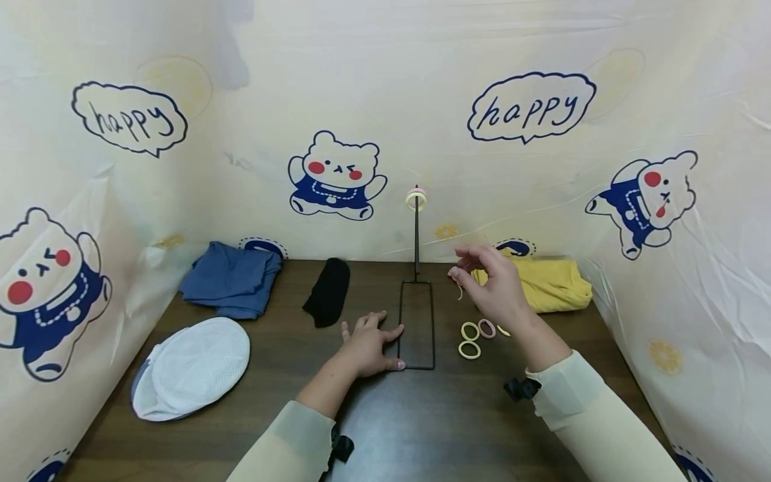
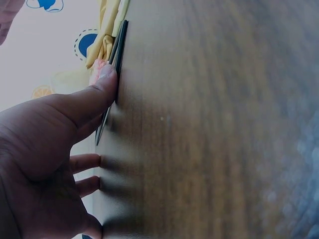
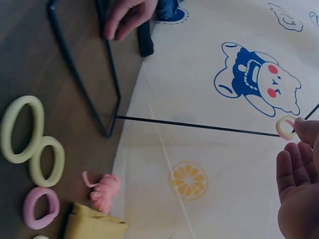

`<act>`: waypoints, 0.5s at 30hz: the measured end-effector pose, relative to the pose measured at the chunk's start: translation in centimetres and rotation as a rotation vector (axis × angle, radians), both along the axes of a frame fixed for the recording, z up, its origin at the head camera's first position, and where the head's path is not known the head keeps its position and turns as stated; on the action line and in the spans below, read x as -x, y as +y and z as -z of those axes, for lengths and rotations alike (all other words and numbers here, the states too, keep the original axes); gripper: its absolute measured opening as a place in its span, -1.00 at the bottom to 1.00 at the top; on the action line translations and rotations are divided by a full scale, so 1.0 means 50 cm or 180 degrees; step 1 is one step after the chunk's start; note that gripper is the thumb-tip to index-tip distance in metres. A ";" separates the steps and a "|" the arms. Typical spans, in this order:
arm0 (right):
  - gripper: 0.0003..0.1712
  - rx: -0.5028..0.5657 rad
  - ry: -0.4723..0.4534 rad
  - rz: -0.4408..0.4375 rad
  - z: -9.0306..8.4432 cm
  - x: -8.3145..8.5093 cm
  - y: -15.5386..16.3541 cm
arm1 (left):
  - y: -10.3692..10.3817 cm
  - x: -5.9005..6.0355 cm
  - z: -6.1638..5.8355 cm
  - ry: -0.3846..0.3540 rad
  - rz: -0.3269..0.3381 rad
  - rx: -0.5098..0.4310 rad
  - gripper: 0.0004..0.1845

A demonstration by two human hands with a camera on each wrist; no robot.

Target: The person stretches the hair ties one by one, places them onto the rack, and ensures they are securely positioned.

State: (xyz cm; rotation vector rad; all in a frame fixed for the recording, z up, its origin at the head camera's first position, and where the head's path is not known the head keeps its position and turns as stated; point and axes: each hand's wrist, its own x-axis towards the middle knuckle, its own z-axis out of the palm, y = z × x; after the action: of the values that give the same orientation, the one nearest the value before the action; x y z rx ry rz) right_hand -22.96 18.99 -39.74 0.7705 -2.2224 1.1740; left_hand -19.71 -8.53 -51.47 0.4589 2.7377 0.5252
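A black wire stand (image 1: 432, 321) has a rectangular base on the table and a tall thin rod at its far end. Spread fingers of my left hand (image 1: 366, 348) rest on the tabletop, thumb and index finger touching the base's left side. Near the rod's top hang a yellow ring and a pink ring (image 1: 416, 198). My right hand (image 1: 496, 284) is raised right of the rod, thumb and index finger apart, holding nothing visible. In the right wrist view its thumb overlaps the hung rings (image 3: 285, 127). Below it, a pink yarn bundle (image 3: 105, 192) lies on the table.
Yellow rings (image 1: 470, 350) and a pink ring (image 1: 486, 328) lie right of the base. A folded yellow cloth (image 1: 551, 284) is at the back right. Leftward are a black sock-like cloth (image 1: 328, 292), folded blue cloth (image 1: 231, 280) and round white mesh item (image 1: 193, 368).
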 end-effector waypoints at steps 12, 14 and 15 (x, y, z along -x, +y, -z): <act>-0.60 -0.0175 0.0000 0.0171 0.055 -0.038 0.053 | 0.000 -0.003 -0.002 0.0058 -0.0010 -0.0026 -0.13; -0.59 -0.0203 -0.0051 0.0212 0.063 -0.044 0.064 | 0.000 -0.003 -0.001 0.0063 -0.0002 -0.0008 -0.13; -0.58 -0.0226 -0.0067 0.0246 0.069 -0.047 0.070 | 0.000 -0.002 0.000 0.0065 0.0008 -0.0005 -0.12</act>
State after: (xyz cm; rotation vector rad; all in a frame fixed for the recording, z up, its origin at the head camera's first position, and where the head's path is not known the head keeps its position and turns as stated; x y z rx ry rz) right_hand -20.60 22.50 -43.18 0.6967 -2.3007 1.0760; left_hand -19.59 -8.53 -51.46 0.4704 2.7559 0.5251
